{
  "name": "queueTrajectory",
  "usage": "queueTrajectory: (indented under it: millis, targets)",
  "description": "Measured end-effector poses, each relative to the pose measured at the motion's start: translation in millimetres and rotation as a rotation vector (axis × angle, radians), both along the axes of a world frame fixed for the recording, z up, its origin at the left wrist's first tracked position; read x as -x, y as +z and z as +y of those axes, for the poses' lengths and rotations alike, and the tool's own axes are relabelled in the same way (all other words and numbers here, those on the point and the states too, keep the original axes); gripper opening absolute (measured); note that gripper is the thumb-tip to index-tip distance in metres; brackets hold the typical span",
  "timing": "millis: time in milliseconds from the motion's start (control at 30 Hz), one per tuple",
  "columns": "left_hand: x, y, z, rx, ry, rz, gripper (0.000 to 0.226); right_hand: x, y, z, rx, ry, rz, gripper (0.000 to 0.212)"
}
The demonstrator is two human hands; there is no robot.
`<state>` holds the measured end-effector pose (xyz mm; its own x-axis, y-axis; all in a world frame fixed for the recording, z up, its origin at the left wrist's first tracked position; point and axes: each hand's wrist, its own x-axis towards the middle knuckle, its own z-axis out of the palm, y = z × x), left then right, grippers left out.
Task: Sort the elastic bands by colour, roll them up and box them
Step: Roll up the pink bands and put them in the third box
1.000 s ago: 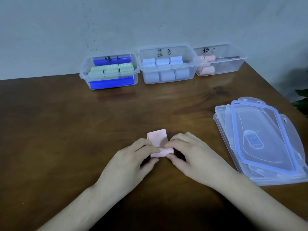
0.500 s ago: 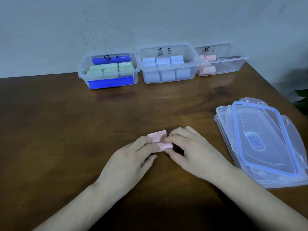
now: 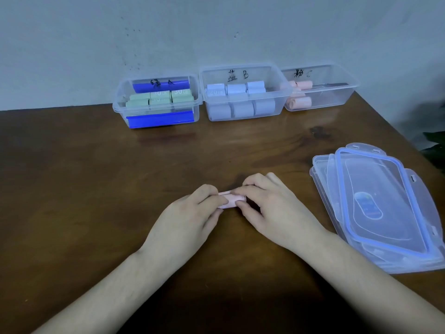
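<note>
So that it cannot unroll, the pink elastic band roll point(image 3: 231, 201) is pinched on the tabletop point(image 3: 96, 189) in the grip of left hand point(image 3: 190, 213) and right hand point(image 3: 269, 208).

A pink elastic band point(image 3: 231, 201), nearly all rolled into a short cylinder, lies crosswise on the tabletop point(image 3: 72, 189) at near centre. Along the far edge stand three clear boxes: the left box point(image 3: 156, 103) holds green rolls point(image 3: 160, 98), the middle box point(image 3: 243, 95) pale blue rolls point(image 3: 240, 108), and the right box point(image 3: 320, 89) a few pink rolls point(image 3: 299, 102).
</note>
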<state>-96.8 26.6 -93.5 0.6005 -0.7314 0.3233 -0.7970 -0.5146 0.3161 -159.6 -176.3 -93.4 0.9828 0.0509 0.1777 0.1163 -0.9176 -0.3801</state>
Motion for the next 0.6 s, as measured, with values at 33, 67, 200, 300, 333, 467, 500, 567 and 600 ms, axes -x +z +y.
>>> queueTrajectory:
  millis: [33, 67, 200, 300, 333, 467, 500, 567, 600]
  targets:
    - [-2, 0, 0, -0.009, 0.005, -0.005, 0.021, -1, 0, 0, 0.003, -0.002, -0.010, 0.029]
    - [-4, -1, 0, -0.014, 0.009, -0.007, 0.022, -2, -1, 1, 0.001, -0.003, -0.017, 0.031]
    - [-12, 0, -1, -0.031, 0.018, 0.046, 0.027, -7, -3, 1, 0.023, 0.016, -0.013, 0.030]
    - [-16, -1, -3, -0.063, 0.030, 0.073, 0.034, -12, -2, 0, 0.037, -0.003, -0.003, 0.033]
    - [-17, -1, -4, -0.070, 0.036, 0.079, 0.035, -13, -2, 0, 0.035, -0.004, -0.006, 0.035]
    - [-24, 0, -10, -0.076, 0.095, 0.028, 0.030, -22, 0, 1, 0.033, 0.003, 0.015, 0.037]
    - [-27, 1, -11, -0.085, 0.106, 0.008, 0.029, -24, 1, 1, 0.029, 0.004, 0.016, 0.035]
    - [-30, 6, -14, -0.120, 0.124, 0.010, 0.028, -28, 4, -1, 0.022, -0.003, 0.006, 0.030]
    - [-31, 10, -16, -0.139, 0.133, 0.026, 0.030, -28, 5, -1, 0.017, -0.011, 0.001, 0.028]
